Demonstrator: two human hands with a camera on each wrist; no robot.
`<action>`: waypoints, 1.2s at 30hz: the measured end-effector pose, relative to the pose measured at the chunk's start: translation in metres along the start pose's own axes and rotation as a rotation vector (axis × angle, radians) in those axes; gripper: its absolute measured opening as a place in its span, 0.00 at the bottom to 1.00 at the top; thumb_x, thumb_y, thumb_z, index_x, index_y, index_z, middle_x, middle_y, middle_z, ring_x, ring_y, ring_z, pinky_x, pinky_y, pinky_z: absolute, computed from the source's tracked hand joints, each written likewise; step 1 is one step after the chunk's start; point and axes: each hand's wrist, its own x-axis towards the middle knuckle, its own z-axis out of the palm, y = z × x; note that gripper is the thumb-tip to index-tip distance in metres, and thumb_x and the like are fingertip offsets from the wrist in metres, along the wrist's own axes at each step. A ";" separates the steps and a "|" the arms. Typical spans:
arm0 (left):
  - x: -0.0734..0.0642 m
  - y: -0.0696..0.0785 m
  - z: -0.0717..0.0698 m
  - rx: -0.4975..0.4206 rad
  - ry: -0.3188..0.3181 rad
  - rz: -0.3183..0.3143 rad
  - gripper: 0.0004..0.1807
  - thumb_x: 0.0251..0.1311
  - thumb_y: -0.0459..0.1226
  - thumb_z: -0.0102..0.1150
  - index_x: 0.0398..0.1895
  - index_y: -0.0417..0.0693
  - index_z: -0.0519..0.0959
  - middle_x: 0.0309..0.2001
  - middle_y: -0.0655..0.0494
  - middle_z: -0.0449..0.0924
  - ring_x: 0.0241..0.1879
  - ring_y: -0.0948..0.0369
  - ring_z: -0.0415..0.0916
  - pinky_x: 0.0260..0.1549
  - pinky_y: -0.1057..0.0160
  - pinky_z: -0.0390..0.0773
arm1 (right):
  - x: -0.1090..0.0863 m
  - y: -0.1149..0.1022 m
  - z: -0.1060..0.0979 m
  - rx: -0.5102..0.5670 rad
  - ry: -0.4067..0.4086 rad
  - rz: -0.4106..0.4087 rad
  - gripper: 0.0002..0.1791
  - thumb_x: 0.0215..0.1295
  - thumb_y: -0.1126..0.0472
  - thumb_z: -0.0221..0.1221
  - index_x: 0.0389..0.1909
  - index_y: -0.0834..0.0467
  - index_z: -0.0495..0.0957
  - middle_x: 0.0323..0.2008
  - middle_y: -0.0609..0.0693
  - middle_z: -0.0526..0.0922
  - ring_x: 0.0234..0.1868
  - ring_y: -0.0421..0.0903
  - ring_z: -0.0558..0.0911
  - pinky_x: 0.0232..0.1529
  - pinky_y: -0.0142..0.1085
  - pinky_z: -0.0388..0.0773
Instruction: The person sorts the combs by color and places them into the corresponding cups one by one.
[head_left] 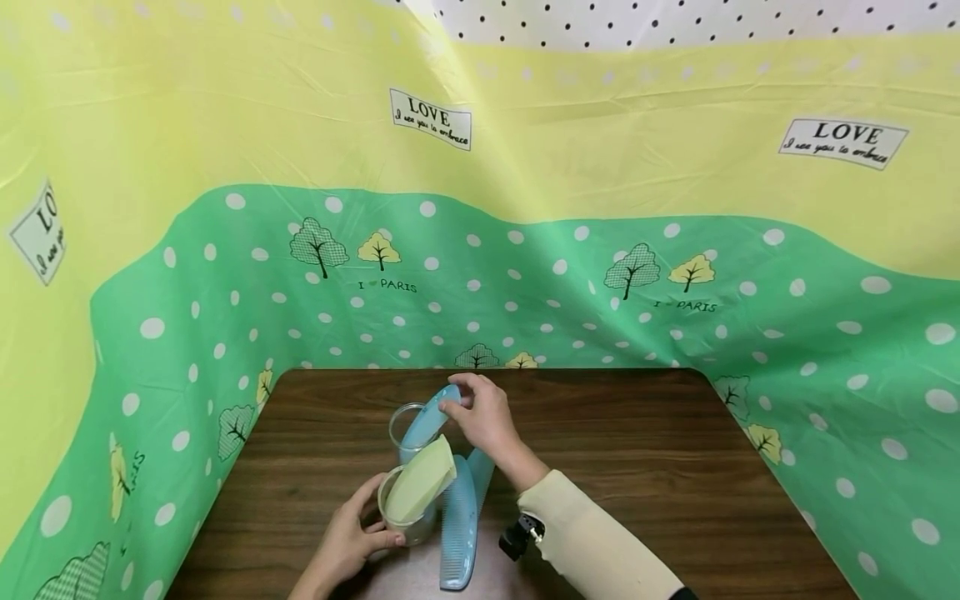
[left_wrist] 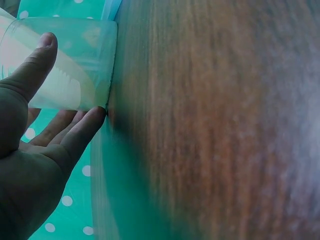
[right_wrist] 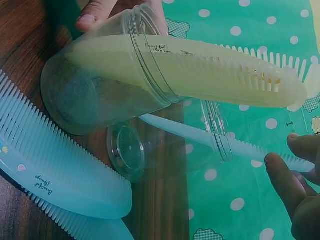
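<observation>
My left hand [head_left: 348, 533] holds a clear jar [right_wrist: 85, 90] from the side, thumb and fingers around its wall. A pale yellow-green comb [head_left: 420, 483] stands tilted in that jar, its upper end sticking out past the threaded mouth. Just behind is a second clear jar [right_wrist: 125, 152] with a light blue comb [head_left: 431, 417] leaning in it. My right hand [head_left: 486, 417] pinches this comb's upper end between thumb and fingers. Between my arms, a blue comb [head_left: 460, 533] lies on the table, partly over another blue comb [head_left: 482, 479].
The dark wood-grain table [head_left: 637, 450] is enclosed by a green and yellow printed cloth [head_left: 510, 283] at the back and sides. A small black device [head_left: 517, 537] sits at my right sleeve [head_left: 592, 533], near the combs on the table.
</observation>
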 end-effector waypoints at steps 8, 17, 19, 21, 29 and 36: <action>0.000 0.000 0.001 0.006 0.005 0.001 0.53 0.40 0.31 0.83 0.74 0.43 0.65 0.69 0.31 0.69 0.68 0.32 0.67 0.56 0.58 0.86 | -0.003 0.000 -0.002 -0.023 -0.018 -0.021 0.23 0.64 0.62 0.71 0.59 0.59 0.81 0.46 0.54 0.82 0.44 0.49 0.87 0.40 0.33 0.88; -0.001 0.001 0.002 0.001 0.011 -0.005 0.53 0.39 0.30 0.83 0.74 0.44 0.66 0.69 0.32 0.70 0.69 0.33 0.67 0.56 0.58 0.86 | -0.006 0.001 -0.005 0.002 -0.011 -0.026 0.21 0.62 0.63 0.72 0.56 0.60 0.82 0.46 0.55 0.83 0.42 0.47 0.88 0.34 0.29 0.86; -0.001 0.001 0.001 -0.001 0.010 -0.003 0.53 0.40 0.30 0.83 0.74 0.44 0.66 0.69 0.32 0.69 0.69 0.33 0.67 0.56 0.57 0.86 | -0.007 0.001 -0.006 -0.004 -0.010 -0.025 0.21 0.62 0.63 0.72 0.56 0.60 0.82 0.46 0.55 0.83 0.41 0.47 0.88 0.35 0.30 0.86; -0.001 0.001 0.001 -0.003 0.008 -0.003 0.53 0.40 0.30 0.82 0.74 0.44 0.66 0.69 0.33 0.69 0.69 0.33 0.67 0.56 0.57 0.86 | -0.008 0.002 -0.007 -0.014 -0.012 -0.027 0.21 0.63 0.63 0.72 0.56 0.59 0.82 0.46 0.55 0.84 0.42 0.47 0.88 0.37 0.31 0.86; -0.001 0.001 0.000 0.002 0.009 0.006 0.53 0.40 0.31 0.82 0.74 0.45 0.66 0.69 0.33 0.70 0.68 0.33 0.68 0.56 0.57 0.86 | -0.013 0.009 -0.011 -0.050 -0.012 -0.035 0.23 0.60 0.61 0.74 0.56 0.59 0.83 0.45 0.53 0.84 0.42 0.47 0.86 0.39 0.32 0.85; -0.001 0.001 0.000 0.003 0.011 -0.003 0.52 0.39 0.31 0.83 0.73 0.47 0.68 0.68 0.35 0.71 0.68 0.34 0.69 0.57 0.57 0.85 | -0.017 0.023 -0.014 -0.091 -0.038 -0.039 0.23 0.59 0.57 0.75 0.55 0.57 0.84 0.45 0.53 0.84 0.41 0.46 0.84 0.39 0.32 0.84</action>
